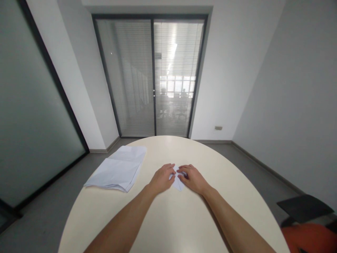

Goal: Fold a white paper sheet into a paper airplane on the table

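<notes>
A small piece of folded white paper [178,185] lies on the table in front of me, its lower end tapering to a point and crease lines showing. My left hand [162,178] is at its left side, with curled fingers and thumb gripping that edge. From the right, my right hand [194,178] holds the opposite side, its thumb and bent fingers on the paper. The fingertips of both hands nearly meet over the middle and cover part of the folds.
A stack of creased white paper sheets [118,169] lies on the left of the round cream table [168,225]. A chair with an orange seat [309,237] and black back stands at the lower right. Beyond the table are glass panels with blinds [173,116].
</notes>
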Motion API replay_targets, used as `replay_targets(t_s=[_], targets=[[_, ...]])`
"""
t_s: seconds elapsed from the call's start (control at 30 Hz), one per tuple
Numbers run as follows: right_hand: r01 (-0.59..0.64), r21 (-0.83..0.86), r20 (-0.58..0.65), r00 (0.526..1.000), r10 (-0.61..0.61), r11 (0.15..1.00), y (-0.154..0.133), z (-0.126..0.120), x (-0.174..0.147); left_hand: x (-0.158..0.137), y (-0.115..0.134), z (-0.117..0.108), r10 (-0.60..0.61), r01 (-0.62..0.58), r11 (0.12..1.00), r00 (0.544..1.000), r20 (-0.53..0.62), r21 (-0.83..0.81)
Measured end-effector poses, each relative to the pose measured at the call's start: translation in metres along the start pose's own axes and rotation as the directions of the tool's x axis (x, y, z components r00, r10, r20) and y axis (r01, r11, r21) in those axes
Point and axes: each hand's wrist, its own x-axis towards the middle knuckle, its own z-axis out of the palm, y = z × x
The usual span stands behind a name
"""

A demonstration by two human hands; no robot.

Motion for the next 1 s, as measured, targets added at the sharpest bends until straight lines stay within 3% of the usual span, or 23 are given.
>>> replay_targets(t_s=[0.43,0.73,1.0], targets=[[-0.008,-0.027,0.009,1.000,0.008,1.000,0.000,0.001,0.001,0.002,0.001,-0.001,0.009,-0.009,1.000,1.000,0.015,0.020],[-0.266,-0.247,-0.157,0.960,0.233,0.932,0.010,0.006,-0.001,0.001,0.003,-0.003,0.005,-0.005,0.991,1.000,-0.003,0.137],[-0.309,-0.235,-0.171,0.946,0.274,0.922,0.010,0.005,-0.001,0.000,0.008,-0.008,0.003,-0.007,0.989,1.000,0.025,0.150]])
